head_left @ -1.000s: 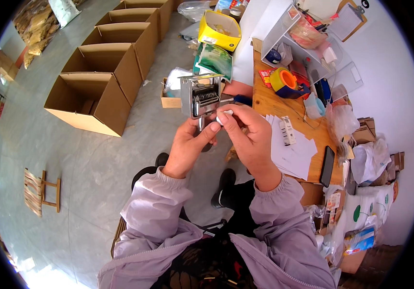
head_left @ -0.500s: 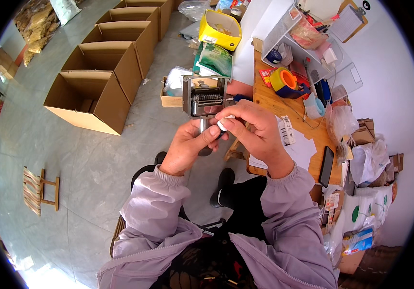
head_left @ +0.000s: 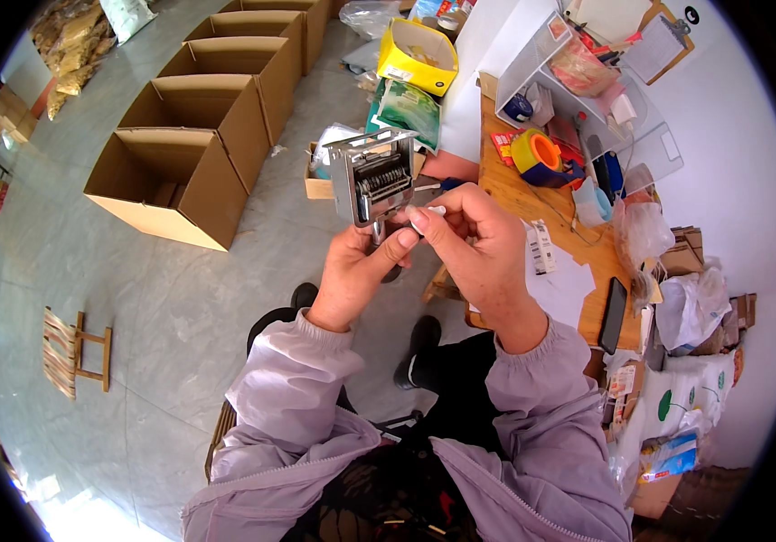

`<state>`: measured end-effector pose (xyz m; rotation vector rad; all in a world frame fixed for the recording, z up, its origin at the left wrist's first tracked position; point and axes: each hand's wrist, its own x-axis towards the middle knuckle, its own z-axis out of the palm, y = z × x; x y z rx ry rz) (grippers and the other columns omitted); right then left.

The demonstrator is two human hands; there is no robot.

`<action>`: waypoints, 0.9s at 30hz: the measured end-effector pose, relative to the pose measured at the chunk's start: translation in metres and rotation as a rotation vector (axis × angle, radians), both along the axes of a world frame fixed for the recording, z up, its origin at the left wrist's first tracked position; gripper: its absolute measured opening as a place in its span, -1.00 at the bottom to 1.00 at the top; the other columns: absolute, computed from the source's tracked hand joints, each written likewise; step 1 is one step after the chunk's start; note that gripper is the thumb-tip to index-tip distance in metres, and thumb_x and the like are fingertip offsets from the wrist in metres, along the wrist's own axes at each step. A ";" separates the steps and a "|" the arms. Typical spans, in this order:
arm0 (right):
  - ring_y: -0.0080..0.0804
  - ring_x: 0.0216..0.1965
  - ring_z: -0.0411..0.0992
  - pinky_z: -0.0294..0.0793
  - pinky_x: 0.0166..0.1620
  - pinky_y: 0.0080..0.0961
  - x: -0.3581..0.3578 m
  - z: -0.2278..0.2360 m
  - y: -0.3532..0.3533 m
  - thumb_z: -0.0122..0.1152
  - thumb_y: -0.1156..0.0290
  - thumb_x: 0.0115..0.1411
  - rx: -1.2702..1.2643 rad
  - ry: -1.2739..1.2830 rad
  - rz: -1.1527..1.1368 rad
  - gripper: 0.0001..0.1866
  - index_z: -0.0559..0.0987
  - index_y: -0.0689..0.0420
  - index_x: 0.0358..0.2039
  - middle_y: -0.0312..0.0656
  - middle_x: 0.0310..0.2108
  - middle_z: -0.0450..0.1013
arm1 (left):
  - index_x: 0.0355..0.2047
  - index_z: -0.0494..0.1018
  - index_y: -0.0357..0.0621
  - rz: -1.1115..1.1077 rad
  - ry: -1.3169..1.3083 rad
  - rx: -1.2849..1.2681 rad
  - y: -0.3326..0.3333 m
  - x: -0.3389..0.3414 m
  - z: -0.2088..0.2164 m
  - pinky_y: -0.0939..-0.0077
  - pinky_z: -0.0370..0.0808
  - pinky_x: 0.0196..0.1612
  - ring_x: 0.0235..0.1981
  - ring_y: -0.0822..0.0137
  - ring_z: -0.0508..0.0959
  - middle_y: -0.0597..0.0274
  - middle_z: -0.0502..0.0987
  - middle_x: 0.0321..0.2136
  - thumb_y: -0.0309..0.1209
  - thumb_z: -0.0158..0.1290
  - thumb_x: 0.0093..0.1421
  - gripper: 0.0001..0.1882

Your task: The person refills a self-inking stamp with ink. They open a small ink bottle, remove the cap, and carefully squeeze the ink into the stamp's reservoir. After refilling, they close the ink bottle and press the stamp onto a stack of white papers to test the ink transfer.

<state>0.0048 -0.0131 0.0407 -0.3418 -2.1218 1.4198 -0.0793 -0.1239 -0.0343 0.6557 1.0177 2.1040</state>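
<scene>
My left hand is closed round the handle of a metal hand stamp. Its rectangular frame points up and away from me, with a row of ridged, dark wheels showing inside. Close beside it, my right hand pinches a small white piece between thumb and fingers. Something dark shows just below this piece, near the left thumb. Both hands meet just under the frame, and the fingers hide most of the handle.
Right of my hands stands a wooden table with tape rolls, papers and a phone. Open cardboard boxes line the floor at the far left. Beyond the stamp are a yellow box and a green packet. A small stool stands left.
The stamp has tilted and its frame has shifted slightly left. The white piece has turned and now points more to the right, still in my right hand's pinch.
</scene>
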 end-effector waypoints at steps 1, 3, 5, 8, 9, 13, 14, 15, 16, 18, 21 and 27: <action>-0.73 -0.65 0.32 0.24 -0.59 -0.75 -0.001 0.002 0.000 0.28 0.43 0.11 -0.003 0.015 0.025 -0.82 0.46 0.23 -0.49 -0.33 -0.65 0.42 | -0.09 0.45 -0.20 -0.010 -0.008 0.007 0.000 0.000 0.000 0.70 0.39 -0.36 -0.44 0.58 0.41 0.37 0.51 -0.36 -0.39 0.10 0.20 -0.73; -0.71 -0.64 0.36 0.28 -0.58 -0.74 -0.002 0.005 0.004 0.24 0.45 0.13 0.072 0.007 0.078 -0.84 0.46 0.24 -0.48 -0.30 -0.64 0.43 | -0.10 0.45 -0.20 -0.029 -0.023 0.020 0.000 -0.001 0.000 0.69 0.39 -0.36 -0.44 0.58 0.41 0.35 0.51 -0.36 -0.39 0.09 0.21 -0.73; -0.67 -0.63 0.39 0.32 -0.56 -0.73 -0.001 0.007 0.013 0.20 0.48 0.15 0.224 -0.037 0.136 -0.86 0.45 0.24 -0.47 -0.27 -0.62 0.44 | -0.10 0.45 -0.21 -0.070 -0.013 0.023 -0.001 -0.002 0.002 0.69 0.38 -0.36 -0.44 0.57 0.41 0.32 0.52 -0.35 -0.38 0.08 0.22 -0.73; -0.63 -0.61 0.42 0.35 -0.54 -0.72 -0.001 0.019 0.010 0.18 0.51 0.16 0.174 -0.023 0.245 -0.89 0.44 0.25 -0.45 -0.25 -0.60 0.44 | -0.10 0.45 -0.21 -0.144 -0.059 0.072 -0.003 -0.003 0.001 0.69 0.38 -0.35 -0.44 0.56 0.41 0.29 0.53 -0.35 -0.36 0.05 0.24 -0.74; -0.63 -0.61 0.43 0.36 -0.54 -0.71 -0.002 0.020 0.011 0.17 0.52 0.16 0.166 -0.027 0.269 -0.89 0.44 0.25 -0.44 -0.25 -0.59 0.44 | -0.11 0.45 -0.21 -0.171 -0.084 0.096 -0.004 -0.004 0.001 0.69 0.38 -0.35 -0.44 0.56 0.41 0.29 0.53 -0.35 -0.36 0.04 0.24 -0.74; -0.62 -0.60 0.44 0.36 -0.55 -0.71 -0.001 0.024 0.018 0.18 0.52 0.15 0.205 -0.038 0.328 -0.90 0.44 0.25 -0.43 -0.26 -0.59 0.43 | -0.12 0.46 -0.20 -0.206 -0.096 0.092 -0.005 -0.004 0.005 0.68 0.38 -0.35 -0.44 0.56 0.41 0.29 0.53 -0.36 -0.36 0.03 0.25 -0.76; -0.63 -0.60 0.43 0.35 -0.55 -0.71 -0.001 0.024 0.019 0.18 0.52 0.15 0.229 -0.039 0.337 -0.89 0.44 0.25 -0.43 -0.27 -0.60 0.43 | -0.12 0.46 -0.21 -0.213 -0.097 0.091 -0.005 -0.004 0.007 0.68 0.38 -0.35 -0.44 0.56 0.41 0.30 0.53 -0.37 -0.36 0.04 0.24 -0.76; -0.61 -0.61 0.43 0.34 -0.56 -0.69 -0.002 0.025 0.018 0.19 0.50 0.14 0.242 -0.047 0.304 -0.88 0.44 0.24 -0.45 -0.28 -0.61 0.42 | -0.12 0.46 -0.21 -0.220 -0.097 0.089 -0.005 -0.004 0.007 0.68 0.38 -0.35 -0.44 0.57 0.42 0.31 0.53 -0.37 -0.37 0.05 0.24 -0.76; -0.60 -0.62 0.42 0.33 -0.57 -0.66 -0.002 0.024 0.017 0.20 0.49 0.14 0.254 -0.055 0.271 -0.86 0.43 0.23 -0.46 -0.28 -0.63 0.41 | -0.13 0.46 -0.21 -0.152 -0.072 0.064 -0.004 -0.003 0.006 0.66 0.38 -0.37 -0.45 0.56 0.41 0.31 0.52 -0.39 -0.37 0.05 0.23 -0.76; -0.62 -0.63 0.35 0.27 -0.58 -0.66 -0.001 0.023 0.015 0.21 0.47 0.14 0.331 -0.105 0.185 -0.85 0.44 0.22 -0.47 -0.30 -0.63 0.38 | -0.15 0.46 -0.21 -0.017 -0.023 0.014 0.000 0.000 0.001 0.62 0.37 -0.39 -0.47 0.54 0.41 0.31 0.50 -0.41 -0.36 0.06 0.22 -0.76; -0.67 -0.65 0.19 0.14 -0.57 -0.67 0.000 0.022 0.014 0.18 0.45 0.18 0.489 -0.169 0.074 -0.86 0.44 0.21 -0.46 -0.32 -0.61 0.30 | -0.14 0.47 -0.22 0.068 -0.039 0.023 0.002 0.001 0.004 0.63 0.38 -0.39 -0.45 0.54 0.43 0.34 0.50 -0.41 -0.41 0.10 0.19 -0.76; -0.47 -0.68 0.21 0.19 -0.58 -0.51 -0.005 0.018 0.021 0.12 0.39 0.21 0.495 -0.119 0.066 -0.75 0.35 0.23 -0.53 -0.19 -0.69 0.24 | -0.12 0.48 -0.20 0.168 0.024 -0.088 0.003 0.001 0.004 0.71 0.34 -0.43 -0.48 0.57 0.44 0.39 0.50 -0.45 -0.48 0.19 0.11 -0.70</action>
